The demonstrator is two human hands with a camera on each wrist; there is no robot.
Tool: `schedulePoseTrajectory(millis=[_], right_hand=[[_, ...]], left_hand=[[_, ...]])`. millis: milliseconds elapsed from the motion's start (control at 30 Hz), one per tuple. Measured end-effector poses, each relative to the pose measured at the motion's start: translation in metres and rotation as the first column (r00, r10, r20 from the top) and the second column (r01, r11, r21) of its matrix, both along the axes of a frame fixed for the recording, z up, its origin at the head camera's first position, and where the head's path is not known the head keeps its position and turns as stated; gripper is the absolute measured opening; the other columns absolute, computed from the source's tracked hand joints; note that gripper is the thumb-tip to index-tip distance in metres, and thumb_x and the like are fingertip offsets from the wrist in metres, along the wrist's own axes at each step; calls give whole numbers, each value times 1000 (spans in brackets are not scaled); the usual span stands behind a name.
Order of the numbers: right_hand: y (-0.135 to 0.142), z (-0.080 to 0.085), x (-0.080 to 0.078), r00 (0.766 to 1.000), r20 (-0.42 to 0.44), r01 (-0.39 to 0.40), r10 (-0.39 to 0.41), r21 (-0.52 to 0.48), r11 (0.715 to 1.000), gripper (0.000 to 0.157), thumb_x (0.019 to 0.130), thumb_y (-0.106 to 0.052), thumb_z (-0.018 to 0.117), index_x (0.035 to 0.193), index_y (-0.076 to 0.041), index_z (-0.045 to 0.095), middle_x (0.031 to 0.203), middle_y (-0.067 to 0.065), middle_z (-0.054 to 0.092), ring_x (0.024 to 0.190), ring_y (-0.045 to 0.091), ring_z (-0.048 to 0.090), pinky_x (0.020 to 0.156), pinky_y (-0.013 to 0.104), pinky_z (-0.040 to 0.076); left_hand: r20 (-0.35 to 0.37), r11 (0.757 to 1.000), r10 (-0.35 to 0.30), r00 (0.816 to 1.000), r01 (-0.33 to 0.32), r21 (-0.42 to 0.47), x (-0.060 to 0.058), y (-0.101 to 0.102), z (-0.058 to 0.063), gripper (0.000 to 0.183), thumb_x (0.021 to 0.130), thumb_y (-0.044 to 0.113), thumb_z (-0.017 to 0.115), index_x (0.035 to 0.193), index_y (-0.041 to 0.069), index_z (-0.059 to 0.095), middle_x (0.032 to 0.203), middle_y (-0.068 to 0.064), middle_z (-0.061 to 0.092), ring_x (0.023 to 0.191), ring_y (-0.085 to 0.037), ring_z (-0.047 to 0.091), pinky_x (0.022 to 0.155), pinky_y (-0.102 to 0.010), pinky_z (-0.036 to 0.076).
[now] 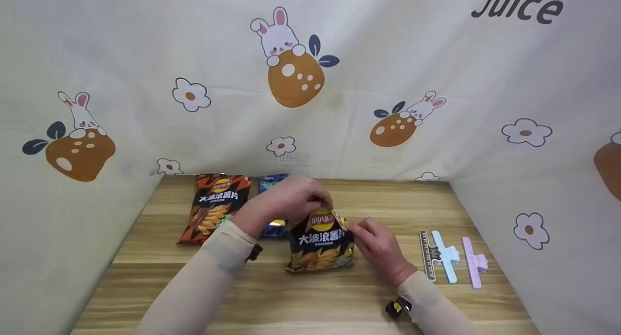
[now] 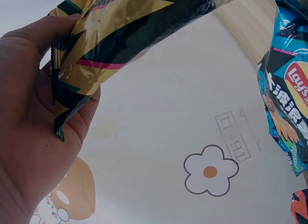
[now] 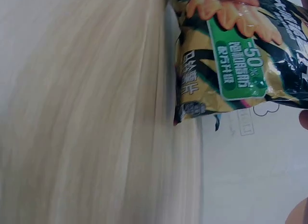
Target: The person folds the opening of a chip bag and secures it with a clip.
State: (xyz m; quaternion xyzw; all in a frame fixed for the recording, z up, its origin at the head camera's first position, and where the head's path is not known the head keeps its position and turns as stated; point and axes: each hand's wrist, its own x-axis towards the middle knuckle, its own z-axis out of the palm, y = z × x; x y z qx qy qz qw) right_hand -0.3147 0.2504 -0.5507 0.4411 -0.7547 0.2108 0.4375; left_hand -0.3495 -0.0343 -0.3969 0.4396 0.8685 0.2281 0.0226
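A black and gold bag of potato chips [image 1: 321, 250] stands upright on the wooden table, its front toward me. My left hand [image 1: 302, 196] grips its top edge from above; in the left wrist view the thumb and fingers of that hand [image 2: 24, 89] pinch a folded upper corner of the chip bag [image 2: 130, 38]. At the bag's upper right edge, my right hand [image 1: 379, 247] pinches the foil between thumb and fingers. The right wrist view shows the lower front of the bag [image 3: 243, 72], with only bits of fingers at the right border.
A red chip bag [image 1: 213, 211] lies at the back left. Beside it, a blue chip bag [image 1: 273, 183] is partly hidden by my left hand. To the right lie a dark-edged clip [image 1: 428, 262], a light blue clip [image 1: 445, 257] and a purple clip [image 1: 471, 262]. Printed cloth [image 1: 223, 136] encloses the table.
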Motion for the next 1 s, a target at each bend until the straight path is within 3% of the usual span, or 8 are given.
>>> schedulePoseTrajectory(millis=[167, 367, 600, 800, 900, 1000], right_hand=[[1, -1, -1, 998, -63, -3, 6, 37, 999, 30, 115, -13, 58, 136, -12, 78, 95, 4, 68, 71, 14, 64, 62, 26, 59], [1, -2, -2, 997, -77, -17, 22, 66, 998, 30, 114, -13, 58, 137, -8, 78, 101, 6, 70, 76, 16, 66, 66, 26, 60], [1, -4, -1, 998, -59, -13, 17, 82, 997, 31, 116, -16, 57, 138, -10, 77, 112, 10, 78, 84, 22, 77, 73, 31, 66], [1, -6, 0, 999, -23, -32, 33, 55, 998, 30, 116, -15, 57, 136, -10, 78, 117, 11, 80, 92, 26, 80, 80, 34, 67], [0, -6, 1, 999, -21, -36, 37, 49, 998, 29, 116, -16, 57, 135, -10, 79, 118, 11, 80, 94, 27, 81, 82, 35, 67], [-1, -7, 2, 999, -16, -39, 40, 48, 998, 28, 116, -16, 58, 134, -9, 79, 119, 12, 80, 96, 27, 81, 84, 35, 67]], left_hand=[[40, 1000, 1, 999, -1, -1, 0, -1, 0, 23, 105, 6, 66, 113, 18, 85, 105, 6, 80, 92, -9, 72, 84, -34, 64], [109, 1000, 3, 994, -3, -2, -2, -1, -2, 24, 106, 6, 63, 107, 19, 83, 99, 8, 77, 85, -11, 71, 77, -34, 62], [116, 1000, -4, 993, 5, -5, -2, 1, -4, 23, 104, 6, 64, 96, 20, 81, 92, 10, 74, 76, -9, 69, 71, -33, 61], [160, 1000, 15, 987, -13, -18, -1, 0, -1, 11, 103, 22, 73, 98, 20, 83, 90, 9, 73, 77, -10, 67, 70, -34, 59], [157, 1000, 24, 987, -21, -24, -2, 0, -2, 17, 108, 30, 74, 100, 19, 84, 88, 10, 74, 75, -10, 68, 70, -33, 60], [152, 1000, 24, 988, -22, -18, -3, 1, -2, 17, 110, 28, 72, 105, 17, 85, 90, 9, 75, 75, -10, 70, 71, -34, 62]])
